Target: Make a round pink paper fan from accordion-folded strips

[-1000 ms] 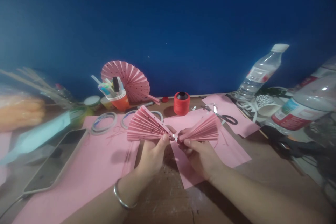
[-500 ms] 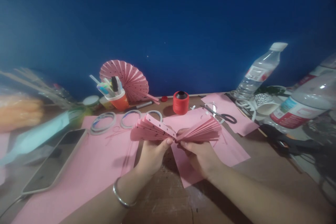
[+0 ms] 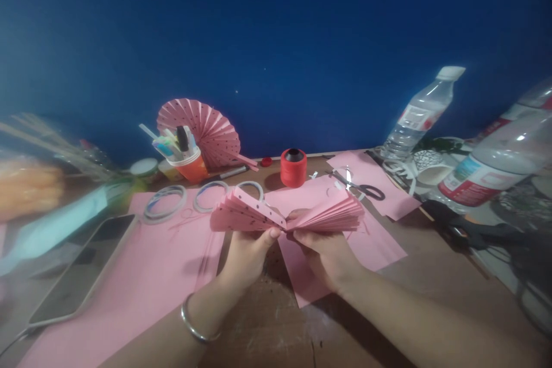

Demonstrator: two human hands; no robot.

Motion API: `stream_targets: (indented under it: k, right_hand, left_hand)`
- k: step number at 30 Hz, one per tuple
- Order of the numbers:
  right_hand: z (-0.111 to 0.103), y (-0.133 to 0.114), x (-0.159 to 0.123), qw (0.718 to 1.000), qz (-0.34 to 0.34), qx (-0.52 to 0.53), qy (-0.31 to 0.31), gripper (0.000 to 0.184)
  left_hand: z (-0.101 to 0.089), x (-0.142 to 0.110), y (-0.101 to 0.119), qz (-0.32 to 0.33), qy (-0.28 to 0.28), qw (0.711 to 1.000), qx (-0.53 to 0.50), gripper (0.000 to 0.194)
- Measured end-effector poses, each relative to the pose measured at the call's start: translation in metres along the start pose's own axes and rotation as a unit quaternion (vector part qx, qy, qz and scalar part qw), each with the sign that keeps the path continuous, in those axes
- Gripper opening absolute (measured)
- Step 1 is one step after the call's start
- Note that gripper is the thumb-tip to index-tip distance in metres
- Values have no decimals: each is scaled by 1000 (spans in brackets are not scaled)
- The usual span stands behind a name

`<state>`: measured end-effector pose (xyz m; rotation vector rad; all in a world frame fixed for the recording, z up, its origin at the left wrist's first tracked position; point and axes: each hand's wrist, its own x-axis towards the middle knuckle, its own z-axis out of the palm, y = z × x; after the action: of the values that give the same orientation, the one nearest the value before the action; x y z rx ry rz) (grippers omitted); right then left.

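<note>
Between my two hands is a pink pleated paper fan (image 3: pixel 330 213), spread into two wings that meet at the centre; the left wing shows dark dots. My left hand (image 3: pixel 248 253), with a silver bangle at the wrist, grips the left wing near the centre, thumb on the near edge. My right hand (image 3: pixel 325 253) holds the right wing close to the same fold, its fingers partly hidden behind the paper. Below the hands lie pink paper sheets (image 3: pixel 297 287) on the wooden table (image 3: pixel 276 333).
Behind stand a dotted pink fan (image 3: pixel 215 132), an orange cup of pens (image 3: pixel 192 169) and a red container (image 3: pixel 294 169). Tape rolls (image 3: pixel 165 204) and a phone (image 3: pixel 84 270) lie left. Scissors (image 3: pixel 366 188), plastic bottles (image 3: pixel 422 109) and a black glue-gun-like tool (image 3: pixel 461 233) are right.
The whole scene has shifted slightly left in view as the head turned a little. Both hands keep the same hold on the fan, with barely any movement.
</note>
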<state>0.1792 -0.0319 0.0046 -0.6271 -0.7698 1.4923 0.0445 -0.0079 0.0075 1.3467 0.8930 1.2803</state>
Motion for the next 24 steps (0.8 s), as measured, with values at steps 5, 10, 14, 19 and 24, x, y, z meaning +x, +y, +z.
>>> stream_targets:
  k: [5, 10, 14, 19, 24]
  right_hand:
    - [-1, 1, 0, 1000, -2, 8, -1, 16]
    - [-1, 2, 1, 1000, 4, 17, 4, 21]
    - [-1, 3, 1, 1000, 11, 17, 15, 23]
    - [-2, 6, 1, 999, 14, 23, 31, 22]
    - [-2, 7, 2, 997, 27, 51, 53, 22]
  left_hand:
    - [0, 0, 2, 13, -10, 1000, 10, 17]
    - [-1, 0, 0, 13, -9, 1000, 27, 16]
    - [-2, -2, -3, -10, 16, 998, 63, 22]
    - [-1, -3, -4, -16, 22, 997, 70, 22]
    - [7, -5, 0, -45, 56, 997, 26, 24]
